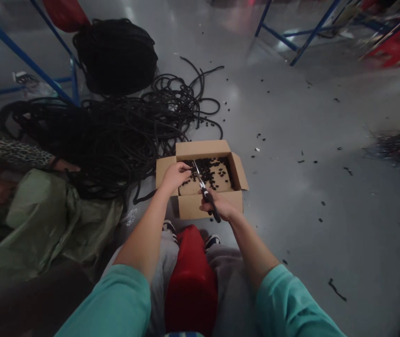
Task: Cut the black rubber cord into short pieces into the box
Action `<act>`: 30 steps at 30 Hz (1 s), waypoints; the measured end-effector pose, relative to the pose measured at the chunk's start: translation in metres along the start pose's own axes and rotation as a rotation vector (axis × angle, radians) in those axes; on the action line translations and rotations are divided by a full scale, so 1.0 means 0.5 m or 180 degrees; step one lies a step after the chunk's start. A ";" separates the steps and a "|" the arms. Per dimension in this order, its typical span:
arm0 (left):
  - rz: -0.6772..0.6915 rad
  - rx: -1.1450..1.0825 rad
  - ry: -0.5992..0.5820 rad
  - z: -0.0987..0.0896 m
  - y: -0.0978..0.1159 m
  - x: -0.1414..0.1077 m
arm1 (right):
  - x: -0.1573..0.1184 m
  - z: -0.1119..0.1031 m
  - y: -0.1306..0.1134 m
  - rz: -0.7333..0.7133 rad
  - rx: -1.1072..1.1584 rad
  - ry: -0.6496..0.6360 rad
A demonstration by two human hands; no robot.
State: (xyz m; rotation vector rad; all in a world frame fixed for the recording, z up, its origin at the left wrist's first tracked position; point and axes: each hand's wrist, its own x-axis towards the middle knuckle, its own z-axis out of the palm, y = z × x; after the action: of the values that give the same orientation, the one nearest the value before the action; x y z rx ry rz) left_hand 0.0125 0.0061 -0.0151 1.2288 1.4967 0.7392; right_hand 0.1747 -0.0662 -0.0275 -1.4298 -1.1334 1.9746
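My right hand [219, 206] grips a pair of scissors [205, 191] with dark handles; the blades point away from me over the open cardboard box [200, 149]. My left hand [176, 177] is above the box's left side, its fingers bent together close to the blades. Whatever may be between those fingertips I cannot make out against the dark contents. Many short black pieces [207, 166] lie scattered on the box's bottom. A tangled heap of black cord [115, 135] spreads left of the box, and one loop reaches near its left flap.
Behind the heap stands a large black coil [115, 56]. At the left, another person's hand [65, 166] rests by the cord, near green sheeting [59, 210]. A red seat [192, 281] is between my legs. Blue metal frames [291, 42] stand farther off; black scraps dot the floor.
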 end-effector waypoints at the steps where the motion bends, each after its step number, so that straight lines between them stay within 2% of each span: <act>1: 0.0018 0.0038 -0.0016 -0.001 -0.001 0.000 | 0.000 -0.001 0.001 -0.0006 0.0049 -0.0001; 7: 0.0151 0.0170 -0.0154 0.000 -0.008 0.001 | 0.001 -0.003 0.004 0.0026 0.0146 0.0032; 22: 0.0085 0.0527 -0.0296 -0.002 0.010 -0.010 | -0.001 -0.002 -0.001 0.0026 0.0031 -0.0055; 30: 0.0159 0.0774 -0.0547 0.003 0.008 -0.011 | -0.002 -0.001 -0.003 0.0027 0.0055 -0.0016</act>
State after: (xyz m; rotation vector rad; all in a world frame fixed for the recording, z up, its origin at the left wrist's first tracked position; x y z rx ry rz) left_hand 0.0148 0.0019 -0.0103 1.4781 1.4472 0.4795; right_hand 0.1751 -0.0658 -0.0256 -1.4238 -1.1116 1.9900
